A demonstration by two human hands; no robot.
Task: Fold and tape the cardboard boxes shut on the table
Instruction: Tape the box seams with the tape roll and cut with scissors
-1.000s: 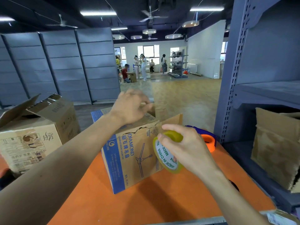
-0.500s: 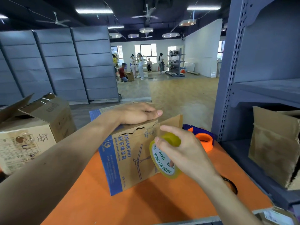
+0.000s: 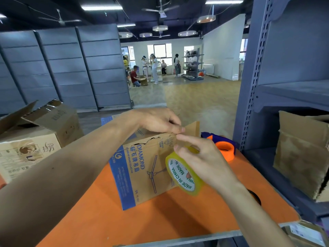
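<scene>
1. Yellowish tape roll (image 3: 184, 175) sat gripped in the right hand (image 3: 208, 163), fingers curled round its rim and the forefinger stretched up to the top edge of the box (image 3: 142, 172).
2. The left hand (image 3: 156, 120) lay over the top of the box, its fingertips pinched together at that same edge, just beside the right forefinger. Whether a tape end lay under them could not be told.
3. The box stood near the middle of the orange table (image 3: 160, 220), with one end flap (image 3: 193, 129) upright by the hands.
4. The step in hand looked like starting a strip on this box. The next move would call for pressing that flap down, pinning the tape end fast and drawing the roll along the seam.
5. An orange-and-blue tape dispenser (image 3: 224, 149) lay behind the box, and a second box (image 3: 32, 145) stood open at the left, not yet taped.
</scene>
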